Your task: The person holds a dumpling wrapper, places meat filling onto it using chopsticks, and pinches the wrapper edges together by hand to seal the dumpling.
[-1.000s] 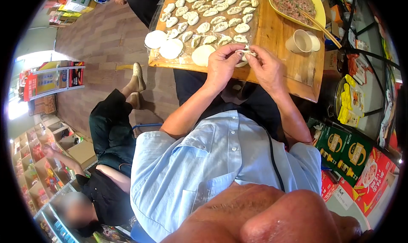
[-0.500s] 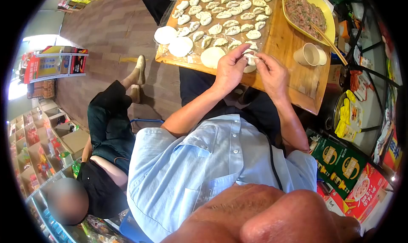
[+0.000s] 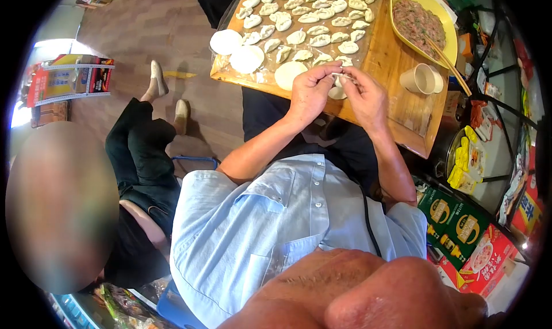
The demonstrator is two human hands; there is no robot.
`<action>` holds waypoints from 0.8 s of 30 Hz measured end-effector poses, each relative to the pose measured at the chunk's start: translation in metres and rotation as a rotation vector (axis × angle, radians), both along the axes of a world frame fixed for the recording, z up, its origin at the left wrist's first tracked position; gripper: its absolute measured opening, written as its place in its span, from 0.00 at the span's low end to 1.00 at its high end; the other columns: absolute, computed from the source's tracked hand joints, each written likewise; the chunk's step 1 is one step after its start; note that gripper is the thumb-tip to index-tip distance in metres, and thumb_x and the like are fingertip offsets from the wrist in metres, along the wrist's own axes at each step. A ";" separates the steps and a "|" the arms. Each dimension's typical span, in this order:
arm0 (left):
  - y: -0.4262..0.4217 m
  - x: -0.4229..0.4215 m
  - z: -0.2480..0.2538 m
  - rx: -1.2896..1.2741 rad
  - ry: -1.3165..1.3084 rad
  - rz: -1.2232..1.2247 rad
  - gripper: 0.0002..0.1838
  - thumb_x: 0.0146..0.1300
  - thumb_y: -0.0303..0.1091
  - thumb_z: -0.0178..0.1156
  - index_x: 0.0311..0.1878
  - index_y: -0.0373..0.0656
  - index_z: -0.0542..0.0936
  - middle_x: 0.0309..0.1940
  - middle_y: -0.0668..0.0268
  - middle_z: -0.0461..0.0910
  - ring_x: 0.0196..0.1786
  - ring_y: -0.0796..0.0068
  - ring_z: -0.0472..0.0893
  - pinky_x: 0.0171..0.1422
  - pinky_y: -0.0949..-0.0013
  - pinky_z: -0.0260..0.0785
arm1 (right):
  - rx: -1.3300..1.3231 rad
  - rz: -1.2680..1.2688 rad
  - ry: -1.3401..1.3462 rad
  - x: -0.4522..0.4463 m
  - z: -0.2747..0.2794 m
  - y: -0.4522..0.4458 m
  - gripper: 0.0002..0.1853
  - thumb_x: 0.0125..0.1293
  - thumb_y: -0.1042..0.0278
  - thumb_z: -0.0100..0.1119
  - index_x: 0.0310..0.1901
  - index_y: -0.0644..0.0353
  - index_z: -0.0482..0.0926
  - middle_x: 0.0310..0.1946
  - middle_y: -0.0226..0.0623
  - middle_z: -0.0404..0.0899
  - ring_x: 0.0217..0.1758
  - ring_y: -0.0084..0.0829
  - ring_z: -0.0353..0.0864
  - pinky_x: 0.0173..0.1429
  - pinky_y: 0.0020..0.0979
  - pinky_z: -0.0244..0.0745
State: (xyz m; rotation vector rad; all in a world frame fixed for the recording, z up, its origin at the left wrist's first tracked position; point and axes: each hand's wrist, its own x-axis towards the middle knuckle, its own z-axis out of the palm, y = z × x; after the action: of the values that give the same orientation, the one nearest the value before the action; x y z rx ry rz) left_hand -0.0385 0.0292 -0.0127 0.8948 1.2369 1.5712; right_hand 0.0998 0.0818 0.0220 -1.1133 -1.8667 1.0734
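A small white dumpling [image 3: 338, 80] is pinched between the fingertips of my left hand [image 3: 311, 92] and my right hand [image 3: 365, 97], over the table's front edge. Fingers hide much of it. Below it, a round dough wrapper [image 3: 337, 93] lies at the edge, partly covered by my hands. Left of my left hand, another flat wrapper [image 3: 289, 76] rests on the plastic sheet, with two more wrappers [image 3: 247, 59] farther left. Rows of folded dumplings [image 3: 319, 40] fill the sheet beyond my hands.
A yellow bowl [image 3: 452, 38] of minced filling [image 3: 418, 25] stands at the back right of the wooden table [image 3: 397, 113], chopsticks [image 3: 448, 64] across its rim. Paper cups [image 3: 418, 80] are near it. Boxes [image 3: 457, 220] are stacked at right. Someone in dark clothes [image 3: 144, 139] sits at left.
My fingertips have drawn closer together around the dumpling, and my left fingers have folded over it. At left, the seated person has shifted a foot and moved their head forward.
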 end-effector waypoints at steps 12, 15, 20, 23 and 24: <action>-0.013 -0.030 0.023 0.003 -0.047 -0.015 0.24 0.71 0.20 0.54 0.69 0.32 0.70 0.65 0.56 0.76 0.64 0.71 0.77 0.65 0.68 0.74 | -0.409 0.191 0.064 -0.027 0.008 0.024 0.12 0.71 0.69 0.63 0.52 0.65 0.84 0.35 0.26 0.83 0.34 0.14 0.77 0.37 0.18 0.72; -0.016 -0.037 0.022 0.021 -0.191 0.011 0.27 0.72 0.22 0.55 0.73 0.33 0.65 0.68 0.53 0.72 0.66 0.68 0.75 0.66 0.64 0.75 | -0.410 0.153 0.042 -0.037 0.008 0.031 0.13 0.70 0.67 0.64 0.52 0.65 0.84 0.34 0.27 0.84 0.33 0.14 0.76 0.36 0.18 0.71; -0.025 -0.047 0.020 0.070 -0.306 0.067 0.27 0.74 0.23 0.52 0.74 0.33 0.62 0.69 0.50 0.70 0.67 0.62 0.76 0.66 0.60 0.76 | -0.369 0.137 -0.039 -0.066 0.022 0.063 0.14 0.69 0.66 0.65 0.51 0.65 0.85 0.33 0.28 0.84 0.32 0.15 0.77 0.35 0.20 0.72; -0.034 -0.053 0.017 0.057 -0.258 0.033 0.25 0.75 0.24 0.53 0.73 0.32 0.64 0.67 0.51 0.72 0.64 0.63 0.78 0.66 0.61 0.75 | -0.240 0.140 -0.004 -0.090 0.022 0.098 0.14 0.68 0.67 0.65 0.51 0.65 0.85 0.31 0.28 0.84 0.31 0.16 0.78 0.34 0.21 0.74; -0.038 -0.052 0.014 0.061 -0.259 0.036 0.25 0.75 0.24 0.53 0.73 0.32 0.64 0.67 0.51 0.72 0.64 0.63 0.78 0.66 0.61 0.75 | -0.172 0.125 -0.039 -0.104 0.026 0.109 0.14 0.68 0.66 0.65 0.51 0.64 0.85 0.31 0.29 0.85 0.31 0.16 0.78 0.35 0.20 0.75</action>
State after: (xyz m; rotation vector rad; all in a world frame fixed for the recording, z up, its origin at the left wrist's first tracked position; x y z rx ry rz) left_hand -0.0905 -0.0084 0.0017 0.6846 1.0313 1.7019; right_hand -0.0038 0.1912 0.0476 -1.1321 -1.9241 1.3133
